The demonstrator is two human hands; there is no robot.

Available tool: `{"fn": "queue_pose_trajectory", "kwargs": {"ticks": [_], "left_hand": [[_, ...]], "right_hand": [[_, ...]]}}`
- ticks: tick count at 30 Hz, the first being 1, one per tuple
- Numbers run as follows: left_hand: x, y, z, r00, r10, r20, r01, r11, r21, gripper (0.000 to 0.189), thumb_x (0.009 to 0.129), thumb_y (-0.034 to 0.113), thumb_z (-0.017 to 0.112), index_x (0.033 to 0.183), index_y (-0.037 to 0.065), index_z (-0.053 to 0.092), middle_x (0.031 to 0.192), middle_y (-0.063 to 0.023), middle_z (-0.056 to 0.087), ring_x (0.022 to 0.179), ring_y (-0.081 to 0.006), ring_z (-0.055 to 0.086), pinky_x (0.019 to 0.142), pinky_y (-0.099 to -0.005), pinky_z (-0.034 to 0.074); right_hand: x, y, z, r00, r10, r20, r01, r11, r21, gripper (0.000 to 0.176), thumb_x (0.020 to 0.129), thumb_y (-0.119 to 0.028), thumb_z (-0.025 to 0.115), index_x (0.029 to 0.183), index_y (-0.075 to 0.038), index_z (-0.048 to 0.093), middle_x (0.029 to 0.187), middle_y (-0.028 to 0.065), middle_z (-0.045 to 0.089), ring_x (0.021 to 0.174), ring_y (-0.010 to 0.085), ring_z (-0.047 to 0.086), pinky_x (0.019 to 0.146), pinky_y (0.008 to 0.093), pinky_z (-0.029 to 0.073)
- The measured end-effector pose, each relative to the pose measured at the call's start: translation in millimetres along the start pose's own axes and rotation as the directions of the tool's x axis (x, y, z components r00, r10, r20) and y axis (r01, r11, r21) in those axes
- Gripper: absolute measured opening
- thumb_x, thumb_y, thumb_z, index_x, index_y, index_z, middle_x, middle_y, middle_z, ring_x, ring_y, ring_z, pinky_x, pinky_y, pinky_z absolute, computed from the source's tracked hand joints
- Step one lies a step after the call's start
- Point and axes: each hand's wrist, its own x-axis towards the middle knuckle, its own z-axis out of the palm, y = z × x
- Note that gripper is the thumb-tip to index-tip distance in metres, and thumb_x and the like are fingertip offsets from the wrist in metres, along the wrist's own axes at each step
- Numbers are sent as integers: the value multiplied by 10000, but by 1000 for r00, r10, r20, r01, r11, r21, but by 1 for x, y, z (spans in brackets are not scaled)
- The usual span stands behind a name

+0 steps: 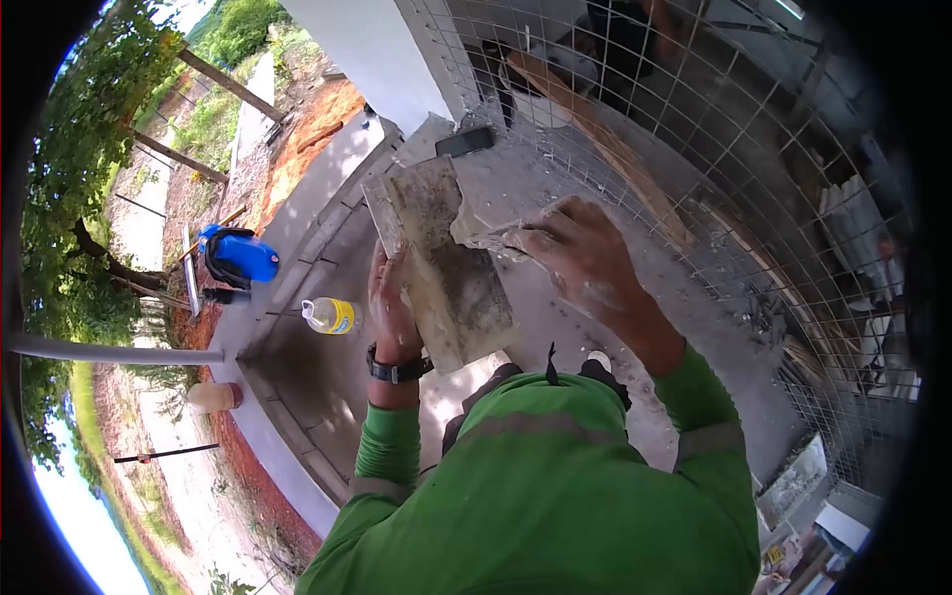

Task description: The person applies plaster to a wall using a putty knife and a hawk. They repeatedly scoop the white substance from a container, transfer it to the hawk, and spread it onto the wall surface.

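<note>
My left hand [390, 302], with a watch at the wrist, grips the long edge of a mortar-stained rectangular board [436, 297] and holds it tilted in front of me. Pale residue and dark patches cover the board's face. In my right hand [585, 253] is a small trowel [468, 226], caked with pale mortar. Its blade is at the board's right edge, over the face; whether it touches cannot be made out. My right fingers wrap round the handle and hide most of it. Some pale mortar sticks to both hands.
A wire mesh [714, 109] runs along the right, with a wooden plank [595, 139] behind it and part of a person [635, 40] beyond. A dark flat object [464, 141] lies ahead. A yellow-labelled bottle [332, 315] and a blue container [240, 255] are at left, by a low wall [297, 260].
</note>
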Motion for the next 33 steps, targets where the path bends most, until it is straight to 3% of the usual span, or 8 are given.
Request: {"fn": "queue_pose_trajectory", "kwargs": {"ticks": [2,16,19,22,24,26,28,33], "left_hand": [[10,13,-14,973,-224,45,223,887,-404,371,1010,189,464,1274,-57,549,1297,-132,554,1116,-190,596,937,-327,498],[62,-69,-20,963,-163,-215,107,962,-251,349,1029,198,471,1312,-5,494,1192,-115,608,1035,-177,600,875,-323,489],[68,-61,-12,969,-142,-201,105,977,-186,333,1041,211,456,1268,-24,516,1165,-133,603,1013,-198,589,880,-329,477],[77,-50,1,979,-16,-201,8,999,-43,325,1042,205,438,1211,-53,542,1141,-157,591,1007,-245,583,884,-356,471],[80,-69,-9,953,304,3,-265,825,499,331,1026,198,426,1232,-38,532,1148,-140,593,1025,-241,592,890,-361,479],[84,-79,-13,986,166,-18,-140,883,448,346,1007,227,438,1251,4,540,1160,-93,600,1027,-213,600,893,-353,486],[86,-85,-16,906,-412,-102,332,837,-436,405,1015,300,453,1263,-2,558,1194,-124,621,1040,-242,613,901,-365,500],[76,-71,-34,790,-587,-178,419,729,-541,383,995,300,477,1278,54,552,1162,-73,611,1052,-211,603,916,-346,495]], "right_hand": [[15,-12,13,1000,17,18,-17,1000,-16,384,691,-56,717,1061,-148,668,1023,5,627,981,222,581,848,382,480],[60,-55,87,938,335,85,-341,858,384,189,840,-77,645,1026,-43,637,931,142,625,870,338,613,744,430,501],[61,-19,84,689,498,527,-724,496,479,174,920,-111,628,1047,7,643,898,174,694,803,317,653,754,362,500],[56,13,92,676,389,626,-618,-164,769,253,923,-140,660,1128,8,664,938,108,719,839,212,669,785,325,500],[61,32,90,647,353,675,-653,-200,731,291,929,-137,668,1182,5,667,992,60,711,913,146,658,813,311,509],[74,52,88,709,313,632,-430,-519,739,312,927,-119,668,1218,-9,645,1031,69,699,926,142,657,818,302,516],[107,64,61,757,397,519,-268,-536,801,334,921,-114,677,1233,-9,625,1058,71,688,935,139,653,818,302,520],[198,100,46,782,615,100,229,-434,872,328,895,-85,699,1194,-10,587,1074,76,665,939,136,643,812,299,523]]}}
